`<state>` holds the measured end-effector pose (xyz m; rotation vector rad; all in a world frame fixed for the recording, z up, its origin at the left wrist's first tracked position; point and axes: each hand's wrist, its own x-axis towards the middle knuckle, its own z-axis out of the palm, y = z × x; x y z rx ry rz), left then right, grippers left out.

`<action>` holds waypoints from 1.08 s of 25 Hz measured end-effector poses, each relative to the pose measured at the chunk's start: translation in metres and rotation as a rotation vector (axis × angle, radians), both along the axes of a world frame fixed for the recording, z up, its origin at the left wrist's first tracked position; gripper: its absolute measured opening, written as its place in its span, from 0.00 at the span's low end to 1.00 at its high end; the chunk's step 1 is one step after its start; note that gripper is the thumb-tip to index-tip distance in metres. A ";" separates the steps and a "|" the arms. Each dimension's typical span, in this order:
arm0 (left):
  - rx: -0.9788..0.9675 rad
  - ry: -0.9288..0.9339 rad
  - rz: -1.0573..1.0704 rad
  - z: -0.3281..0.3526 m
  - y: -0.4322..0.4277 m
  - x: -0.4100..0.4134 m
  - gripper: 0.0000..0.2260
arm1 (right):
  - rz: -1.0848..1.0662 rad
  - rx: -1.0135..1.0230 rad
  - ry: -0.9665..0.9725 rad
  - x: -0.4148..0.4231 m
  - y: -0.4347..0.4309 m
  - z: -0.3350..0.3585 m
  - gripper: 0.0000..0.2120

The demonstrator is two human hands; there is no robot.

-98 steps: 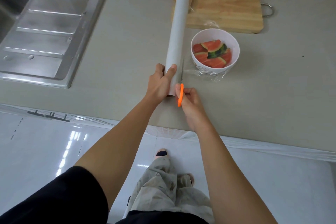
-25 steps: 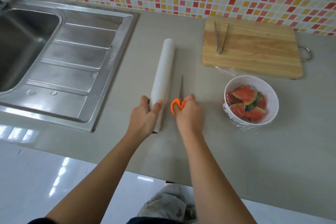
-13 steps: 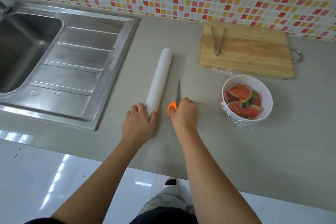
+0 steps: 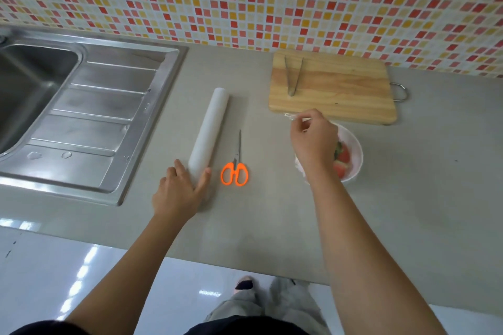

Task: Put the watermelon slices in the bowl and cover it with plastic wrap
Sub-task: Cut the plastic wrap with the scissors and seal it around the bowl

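On counter [image 4: 272,226], left hand [image 4: 178,193] holding roll [image 4: 211,128], right hand [image 4: 313,141] pinching film [image 4: 290,116] (over bowl [image 4: 353,155])

text: none legible | sink [image 4: 147,107] stamp: too small to read

Watermelon slices [image 4: 343,156] sit in the white bowl [image 4: 357,148]; wrap roll [image 4: 209,128] lies flat.
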<state>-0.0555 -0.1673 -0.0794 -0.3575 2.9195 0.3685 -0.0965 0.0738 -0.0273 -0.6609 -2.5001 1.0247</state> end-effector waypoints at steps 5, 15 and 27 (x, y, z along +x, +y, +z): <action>0.266 0.287 -0.115 0.018 0.062 -0.006 0.22 | 0.163 -0.028 -0.074 -0.025 0.087 0.000 0.10; 1.148 -0.173 0.300 -0.014 0.189 -0.009 0.29 | 0.499 -0.269 -0.585 -0.058 0.148 -0.034 0.43; 1.373 -0.447 0.077 -0.011 0.208 -0.089 0.22 | 0.391 -0.516 -0.789 -0.008 0.199 -0.049 0.42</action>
